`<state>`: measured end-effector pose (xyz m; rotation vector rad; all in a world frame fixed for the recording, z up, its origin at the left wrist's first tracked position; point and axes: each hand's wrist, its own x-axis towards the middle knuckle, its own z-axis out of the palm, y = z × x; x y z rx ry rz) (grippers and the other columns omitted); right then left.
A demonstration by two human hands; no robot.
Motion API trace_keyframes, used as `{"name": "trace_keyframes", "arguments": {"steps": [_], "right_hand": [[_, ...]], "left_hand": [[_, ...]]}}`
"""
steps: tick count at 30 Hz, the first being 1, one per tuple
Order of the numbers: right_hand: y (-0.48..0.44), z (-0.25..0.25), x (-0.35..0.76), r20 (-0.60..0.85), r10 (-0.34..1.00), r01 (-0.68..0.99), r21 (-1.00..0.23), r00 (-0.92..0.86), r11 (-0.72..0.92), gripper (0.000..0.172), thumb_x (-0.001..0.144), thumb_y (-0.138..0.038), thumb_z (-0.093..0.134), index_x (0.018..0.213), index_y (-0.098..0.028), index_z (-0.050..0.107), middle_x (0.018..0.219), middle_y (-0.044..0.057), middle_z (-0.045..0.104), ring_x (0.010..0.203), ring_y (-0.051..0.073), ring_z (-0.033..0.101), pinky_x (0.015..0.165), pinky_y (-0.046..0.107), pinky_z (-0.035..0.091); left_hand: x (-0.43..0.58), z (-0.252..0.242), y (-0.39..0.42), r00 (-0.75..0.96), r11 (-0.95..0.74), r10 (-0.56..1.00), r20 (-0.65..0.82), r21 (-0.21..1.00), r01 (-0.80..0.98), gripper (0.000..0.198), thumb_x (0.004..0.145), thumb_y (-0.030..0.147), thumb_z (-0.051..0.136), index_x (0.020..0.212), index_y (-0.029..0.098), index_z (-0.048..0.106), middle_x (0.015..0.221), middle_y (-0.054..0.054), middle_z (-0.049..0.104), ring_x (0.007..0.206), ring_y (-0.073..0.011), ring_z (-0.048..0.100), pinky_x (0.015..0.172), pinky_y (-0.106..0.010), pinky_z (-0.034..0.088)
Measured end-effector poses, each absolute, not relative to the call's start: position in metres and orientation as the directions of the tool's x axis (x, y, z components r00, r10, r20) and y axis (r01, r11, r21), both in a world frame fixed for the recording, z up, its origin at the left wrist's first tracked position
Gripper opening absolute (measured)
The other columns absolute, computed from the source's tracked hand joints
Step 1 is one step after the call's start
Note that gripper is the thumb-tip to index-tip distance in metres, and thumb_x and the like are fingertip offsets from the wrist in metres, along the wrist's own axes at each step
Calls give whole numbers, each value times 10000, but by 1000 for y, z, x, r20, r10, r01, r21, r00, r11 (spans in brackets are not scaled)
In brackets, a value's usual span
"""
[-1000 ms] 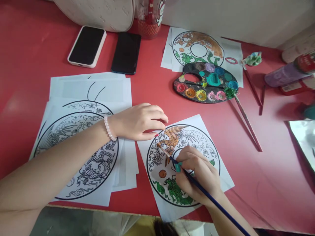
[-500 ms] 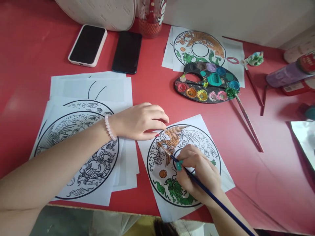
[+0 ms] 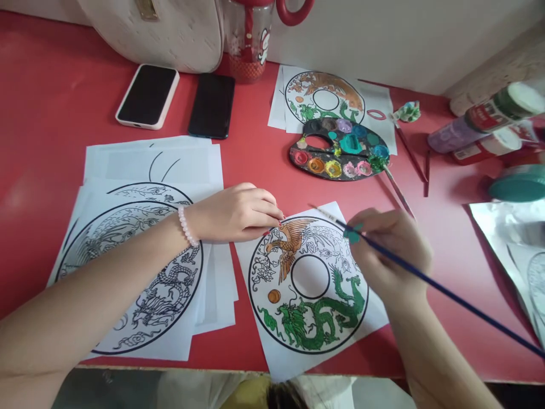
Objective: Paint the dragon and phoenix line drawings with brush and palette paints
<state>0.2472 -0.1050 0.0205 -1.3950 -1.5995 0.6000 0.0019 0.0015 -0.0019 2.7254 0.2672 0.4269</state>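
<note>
Palette (image 3: 346,157) with paints (image 3: 315,165) near held paintbrush (image 3: 451,295)

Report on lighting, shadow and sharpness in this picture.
Head view: pale sheen washes the glossy red tabletop at right; head view: dark shadow edges the silver-white sheet; head view: the orange-and-green round paper drawing by the bare right hand reads clearly, the long blue brush looks softer toward its tip.

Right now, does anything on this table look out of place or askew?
The paint palette overlaps the rear painted sheet, so it might smudge it; the paper stack on the left lies unevenly fanned.
</note>
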Motion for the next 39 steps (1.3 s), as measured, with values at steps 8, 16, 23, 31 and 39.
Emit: {"name": "trace_keyframes", "arguments": {"steps": [8, 16, 23, 31, 39], "right_hand": [[-31, 16, 263, 473, 881, 805, -513, -25, 298, 190, 645, -72, 560, 694, -233, 473, 665, 2, 533, 603, 149, 494, 564, 331, 437], [-17, 7, 262, 414, 909, 842, -469, -56, 266, 204, 622, -87, 554, 676, -232, 421, 684, 3, 493, 681, 174, 513, 635, 347, 437], [-16, 9, 262, 449, 891, 846, -445, -74, 294, 194, 630, -85, 540, 649, -230, 412, 652, 1, 487, 642, 148, 493, 594, 321, 420], [-21, 14, 258, 461, 887, 838, -473, -27, 271, 191, 600, -90, 532, 623, -231, 406, 615, -14, 482, 586, 140, 463, 552, 309, 403], [-96, 19, 232, 379, 923, 293, -892, 63, 346, 165, 792, -122, 514, 716, -226, 410, 641, -8, 520, 526, 116, 452, 480, 285, 343]], "left_hand": [[1, -4, 4, 945, -933, 204, 257, 344, 107, 225, 952, 210, 477, 1088, 219, 655, 1127, -40, 673, 1100, -205, 549, 875, -350, 380], [0, -4, 3, 948, -929, 217, 235, 346, 127, 220, 940, 206, 496, 1085, 231, 658, 1141, -34, 668, 1110, -211, 540, 871, -351, 375], [0, -5, 3, 947, -926, 222, 234, 354, 129, 222, 930, 203, 511, 1088, 243, 661, 1138, -31, 671, 1110, -212, 542, 878, -358, 380], [1, -4, 3, 946, -926, 221, 236, 356, 127, 237, 931, 191, 498, 1088, 250, 666, 1129, -41, 673, 1103, -210, 549, 885, -365, 399], [0, -5, 3, 918, -884, 291, 269, 442, 151, 193, 935, 228, 515, 1058, 216, 664, 1167, -65, 643, 1119, -209, 534, 927, -372, 410]]}}
